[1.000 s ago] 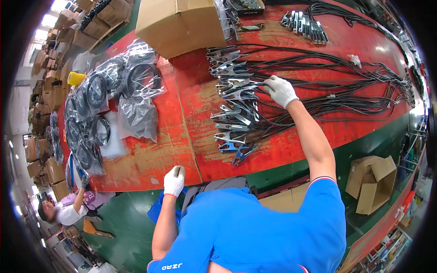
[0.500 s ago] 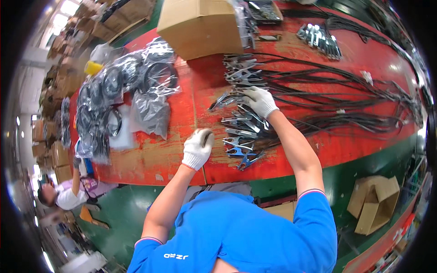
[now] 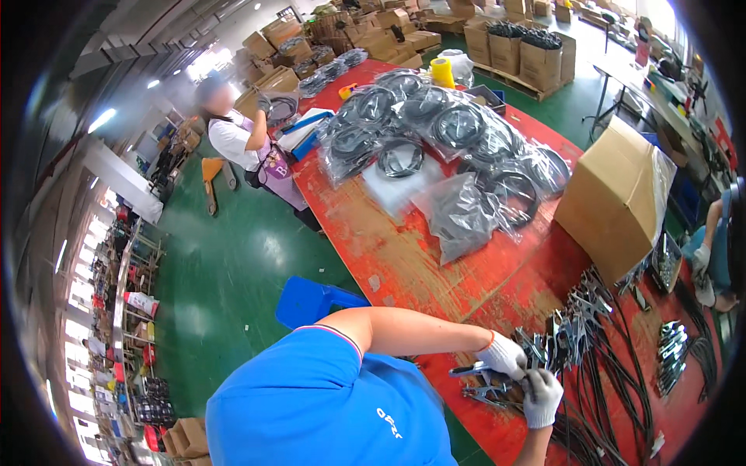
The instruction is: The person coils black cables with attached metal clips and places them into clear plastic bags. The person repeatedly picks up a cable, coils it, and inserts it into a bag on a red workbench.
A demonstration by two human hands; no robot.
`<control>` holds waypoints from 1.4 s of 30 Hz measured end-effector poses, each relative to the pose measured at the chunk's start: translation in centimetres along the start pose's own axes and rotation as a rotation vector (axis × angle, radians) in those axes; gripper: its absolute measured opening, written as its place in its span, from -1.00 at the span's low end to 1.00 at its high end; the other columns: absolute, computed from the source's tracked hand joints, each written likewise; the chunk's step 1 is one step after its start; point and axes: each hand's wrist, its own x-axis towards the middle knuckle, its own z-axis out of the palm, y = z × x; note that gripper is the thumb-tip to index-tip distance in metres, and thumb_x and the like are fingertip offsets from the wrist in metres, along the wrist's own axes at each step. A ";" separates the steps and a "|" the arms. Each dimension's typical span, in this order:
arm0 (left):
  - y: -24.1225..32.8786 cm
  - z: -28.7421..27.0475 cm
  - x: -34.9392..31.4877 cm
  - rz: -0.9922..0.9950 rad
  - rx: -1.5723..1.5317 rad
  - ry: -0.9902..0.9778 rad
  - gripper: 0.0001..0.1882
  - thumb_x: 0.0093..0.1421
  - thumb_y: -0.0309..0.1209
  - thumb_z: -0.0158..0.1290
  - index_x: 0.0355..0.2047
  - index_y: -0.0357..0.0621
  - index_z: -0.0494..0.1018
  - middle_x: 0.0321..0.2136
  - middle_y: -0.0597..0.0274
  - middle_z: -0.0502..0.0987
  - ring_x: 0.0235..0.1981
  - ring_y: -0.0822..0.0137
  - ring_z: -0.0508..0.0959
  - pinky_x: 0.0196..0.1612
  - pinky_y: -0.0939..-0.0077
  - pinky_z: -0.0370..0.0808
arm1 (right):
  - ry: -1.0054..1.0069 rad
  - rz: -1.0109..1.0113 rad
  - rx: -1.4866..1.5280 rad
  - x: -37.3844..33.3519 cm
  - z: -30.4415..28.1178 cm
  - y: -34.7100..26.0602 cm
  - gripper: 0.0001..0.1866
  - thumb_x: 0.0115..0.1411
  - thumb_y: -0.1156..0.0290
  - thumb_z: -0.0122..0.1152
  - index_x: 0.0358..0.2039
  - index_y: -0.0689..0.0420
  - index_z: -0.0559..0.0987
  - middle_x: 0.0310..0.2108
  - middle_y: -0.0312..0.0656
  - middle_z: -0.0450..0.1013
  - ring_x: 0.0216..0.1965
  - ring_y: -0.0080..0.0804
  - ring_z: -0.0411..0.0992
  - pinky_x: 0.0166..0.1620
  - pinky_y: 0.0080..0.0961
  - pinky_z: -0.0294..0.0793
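My gloved left hand [image 3: 503,355] and gloved right hand [image 3: 542,396] meet over the near edge of the red table, fingertips closed together. What lies between them is too small and covered to make out. Beside and below my left hand, metal spring clamps [image 3: 486,394] lie at the table edge, one with a bluish handle sticking out to the left. A bunch of silver clamps [image 3: 573,334] lies just beyond my hands. Black cables [image 3: 614,380] run from it toward the lower right, past my right hand.
Bagged cable coils [image 3: 458,128] heap across the red table [image 3: 396,241]. A cardboard box [image 3: 610,194] stands to the right, near separate clamps [image 3: 671,357]. A co-worker [image 3: 241,140] stands at the far left; another person's gloved hands [image 3: 702,276] show far right. A blue bin [image 3: 307,301] sits below the table edge.
The view has swung left and up, showing more of the room. My left hand has come across to my right hand; they were apart, with the right on the clamps.
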 end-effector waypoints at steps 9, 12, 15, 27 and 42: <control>-5.7 1.0 -3.5 -0.124 0.060 -0.042 -0.61 0.33 -0.11 0.05 -0.22 -0.20 0.62 -0.45 0.28 0.60 -0.43 0.39 0.52 -0.34 0.33 0.47 | -0.186 0.106 0.096 0.1 4.5 -3.2 -0.79 0.05 0.41 0.43 -0.25 0.07 0.71 -0.41 -0.06 0.61 -0.40 -0.03 0.60 -0.29 -0.23 0.56; -6.5 -1.4 -11.1 -0.099 -0.044 -0.059 -0.65 0.30 -0.10 0.09 -0.33 -0.16 0.61 -0.52 0.33 0.54 -0.49 0.42 0.49 -0.42 0.37 0.44 | -0.254 0.170 0.070 0.5 5.2 -4.8 -0.77 0.04 0.41 0.43 -0.24 0.08 0.70 -0.41 -0.07 0.60 -0.40 -0.05 0.60 -0.30 -0.23 0.57; -12.2 -5.8 -18.7 -0.001 -0.048 -0.083 -0.62 0.30 -0.06 0.10 -0.46 -0.11 0.55 -0.62 0.40 0.45 -0.56 0.47 0.45 -0.51 0.37 0.41 | -0.311 0.235 0.110 1.8 6.0 -7.1 -0.78 0.11 0.42 0.39 -0.19 0.09 0.70 -0.39 -0.04 0.60 -0.38 -0.05 0.60 -0.28 -0.25 0.57; -33.9 -15.1 -60.3 -0.119 -0.481 0.808 -0.59 0.34 -0.05 0.17 -0.33 -0.20 0.60 -0.66 0.42 0.41 -0.66 0.55 0.37 -0.57 0.47 0.41 | -0.456 0.361 0.040 11.1 18.4 -16.8 -0.78 0.30 0.33 0.24 -0.13 0.11 0.72 -0.27 0.03 0.64 -0.26 -0.03 0.62 -0.13 -0.23 0.59; -46.1 -14.0 -73.2 0.847 -1.501 1.713 -0.63 0.47 -0.07 0.05 -0.41 -0.02 0.43 -0.71 0.57 0.03 -0.70 0.54 0.06 -0.56 0.55 0.10 | -0.433 0.501 0.601 27.4 28.8 -26.4 -0.46 0.36 0.58 0.11 0.36 0.23 0.43 -0.07 -0.26 0.57 -0.15 -0.59 0.47 0.02 -0.55 0.48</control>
